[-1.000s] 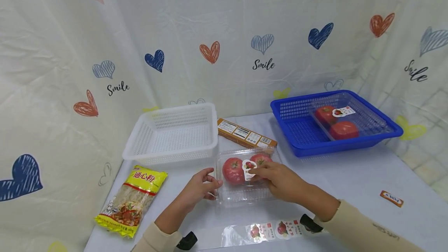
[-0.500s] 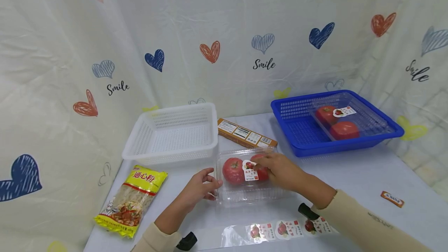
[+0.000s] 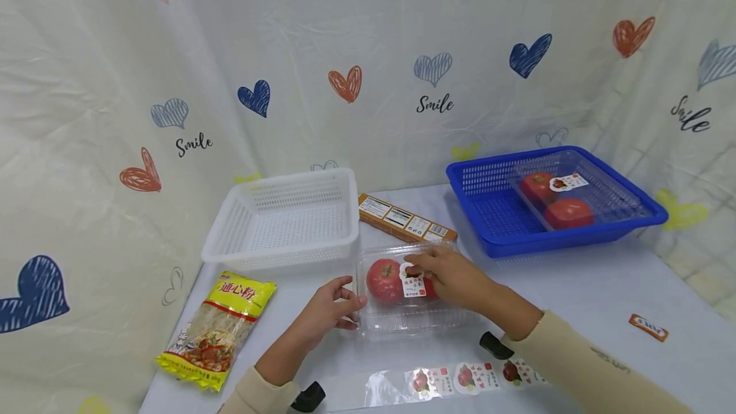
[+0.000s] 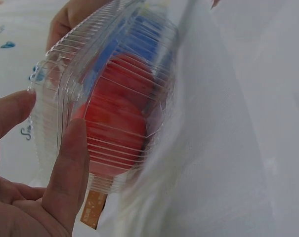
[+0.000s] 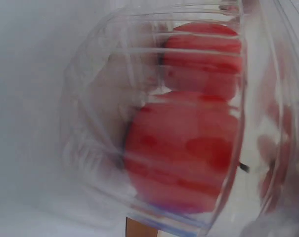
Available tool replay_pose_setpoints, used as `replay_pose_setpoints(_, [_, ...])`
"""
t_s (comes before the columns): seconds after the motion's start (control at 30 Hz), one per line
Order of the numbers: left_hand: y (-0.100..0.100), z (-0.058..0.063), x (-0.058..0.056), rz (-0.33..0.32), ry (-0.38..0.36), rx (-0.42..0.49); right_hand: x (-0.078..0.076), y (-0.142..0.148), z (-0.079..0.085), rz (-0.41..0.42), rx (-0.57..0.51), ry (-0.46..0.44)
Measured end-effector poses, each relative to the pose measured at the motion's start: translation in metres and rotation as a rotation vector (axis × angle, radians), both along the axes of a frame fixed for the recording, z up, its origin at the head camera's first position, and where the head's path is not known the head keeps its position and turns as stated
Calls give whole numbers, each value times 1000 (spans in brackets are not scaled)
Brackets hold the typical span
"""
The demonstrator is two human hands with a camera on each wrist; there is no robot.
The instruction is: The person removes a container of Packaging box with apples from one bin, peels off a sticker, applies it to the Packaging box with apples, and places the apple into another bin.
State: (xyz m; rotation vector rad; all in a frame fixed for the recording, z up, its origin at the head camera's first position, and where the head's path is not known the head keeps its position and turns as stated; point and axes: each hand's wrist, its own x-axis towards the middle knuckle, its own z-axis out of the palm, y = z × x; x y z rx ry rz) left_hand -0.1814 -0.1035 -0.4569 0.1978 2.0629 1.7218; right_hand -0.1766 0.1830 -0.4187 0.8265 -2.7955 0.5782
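A clear plastic clamshell box point(image 3: 411, 323) with two tomatoes point(image 3: 384, 280) lies on the white table, its lid down. A white label point(image 3: 413, 287) with a red fruit picture sits on top of the lid. My right hand point(image 3: 454, 278) reaches over the box, its fingertips on the label's upper part. At the box's left side, my left hand point(image 3: 328, 310) touches the edge with extended fingertips. In the left wrist view, a left finger point(image 4: 70, 163) lies against the ribbed wall. The right wrist view looks through the box wall at the tomatoes point(image 5: 184, 153).
A strip of similar labels point(image 3: 466, 378) lies in front. White basket point(image 3: 287, 254) and orange-brown carton point(image 3: 405, 221) are behind. The blue basket point(image 3: 489, 246) at back right holds another labelled box of tomatoes. A yellow pasta bag point(image 3: 215, 331) lies left; a small orange-white packet point(image 3: 648, 327) lies right.
My right fingertips have moved from the label's lower part up to its upper part, exposing its lower text. The left hand and the box stay in place.
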Motion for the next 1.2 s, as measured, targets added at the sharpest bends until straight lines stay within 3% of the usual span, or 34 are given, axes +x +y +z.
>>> replay_pose_setpoints(0.23, [0,0,0,-4,-1,15,8,8,2,72,-57,-15])
replay_pose_setpoints(0.6, [-1,-2,-1,-3,-1,1,12,19,-7,226,-208,178])
replay_pose_setpoints(0.93, [0,-1,0,-8,8,7,13,21,-17,249,-265,258])
replay_pose_setpoints(1.03, [1,-1,0,-9,12,-4,13,21,-17,245,-256,249])
replay_pose_setpoints(1.2, [0,-1,1,-1,9,-25,2,22,-7,250,-232,136])
